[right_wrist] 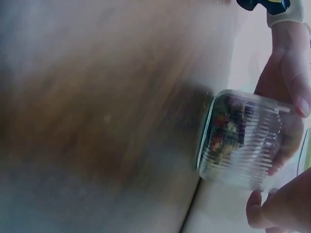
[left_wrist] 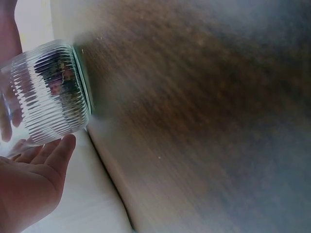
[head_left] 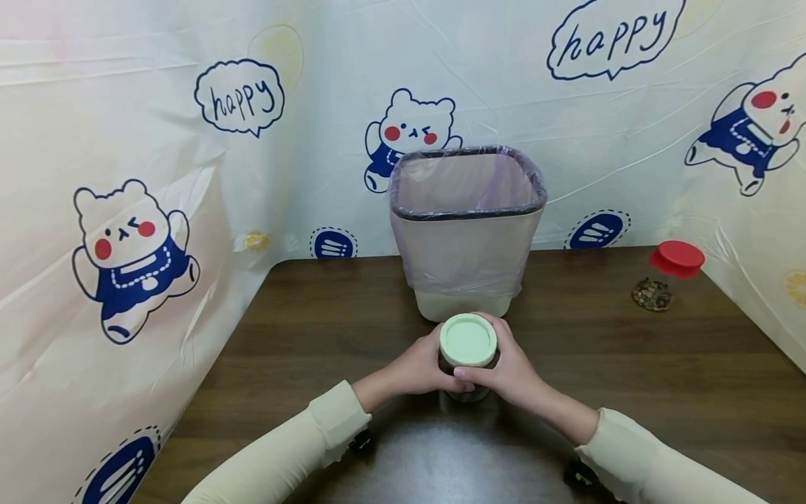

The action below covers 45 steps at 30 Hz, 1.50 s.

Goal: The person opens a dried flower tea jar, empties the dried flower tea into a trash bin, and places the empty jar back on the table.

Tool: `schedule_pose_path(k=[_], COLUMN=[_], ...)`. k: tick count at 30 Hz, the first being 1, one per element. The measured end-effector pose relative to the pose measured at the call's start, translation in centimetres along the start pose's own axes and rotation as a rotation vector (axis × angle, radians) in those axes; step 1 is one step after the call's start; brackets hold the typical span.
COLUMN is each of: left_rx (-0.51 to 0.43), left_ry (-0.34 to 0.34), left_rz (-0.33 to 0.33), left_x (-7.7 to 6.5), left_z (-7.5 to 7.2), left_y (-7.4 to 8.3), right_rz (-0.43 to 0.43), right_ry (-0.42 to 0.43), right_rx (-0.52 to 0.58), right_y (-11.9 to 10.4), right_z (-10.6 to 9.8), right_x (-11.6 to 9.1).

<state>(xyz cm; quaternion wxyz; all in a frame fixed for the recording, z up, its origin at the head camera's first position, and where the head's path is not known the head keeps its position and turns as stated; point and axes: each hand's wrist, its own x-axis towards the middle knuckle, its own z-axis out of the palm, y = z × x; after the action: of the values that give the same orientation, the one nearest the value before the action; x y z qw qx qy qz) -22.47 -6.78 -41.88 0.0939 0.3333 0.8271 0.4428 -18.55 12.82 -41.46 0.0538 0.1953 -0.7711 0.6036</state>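
Note:
A ribbed glass jar point(left_wrist: 53, 92) with a pale green lid point(head_left: 468, 340) stands upright close over the table, in front of the bin. Dark, mixed dried bits point(right_wrist: 228, 126) fill its lower part. My left hand point(head_left: 418, 365) grips the jar from the left side, its thumb across the front. From the right side my right hand point(head_left: 518, 367) holds it too, with the thumb lying just under the lid near the left thumb. The fingers behind the jar are mostly hidden in the head view.
Behind the jar stands a pale bin point(head_left: 466, 252) with a thin purplish liner over its rim. A clear jar with a red lid point(head_left: 676, 259) and dried bits point(head_left: 652, 294) inside stands at the right back of the brown wooden table point(head_left: 302, 315). Printed cloth point(head_left: 327, 84) hangs behind.

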Motion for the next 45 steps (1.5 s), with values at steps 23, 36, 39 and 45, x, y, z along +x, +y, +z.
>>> schedule_pose_path(k=[23,36,39,45], left_rx=[-0.026,-0.015,-0.005,-0.004], left_ry=[0.008,-0.018,-0.014,-0.024], left_rz=[0.012,-0.035,-0.032,-0.032], left_x=[0.0,0.1,0.1,0.2], left_z=[0.2,0.1,0.1,0.0], left_y=[0.1,0.0,-0.1,-0.2], right_rz=[-0.085,-0.096,-0.096,-0.094], right_ry=[-0.142,-0.073,-0.056,-0.033], right_rx=[0.095,0.141,0.128,0.104], right_y=[0.1,-1.6,-2.0,-2.5], right_z=[-1.5,-3.1,-3.5,-4.2], right_x=[1.1,1.9,2.1,2.3])
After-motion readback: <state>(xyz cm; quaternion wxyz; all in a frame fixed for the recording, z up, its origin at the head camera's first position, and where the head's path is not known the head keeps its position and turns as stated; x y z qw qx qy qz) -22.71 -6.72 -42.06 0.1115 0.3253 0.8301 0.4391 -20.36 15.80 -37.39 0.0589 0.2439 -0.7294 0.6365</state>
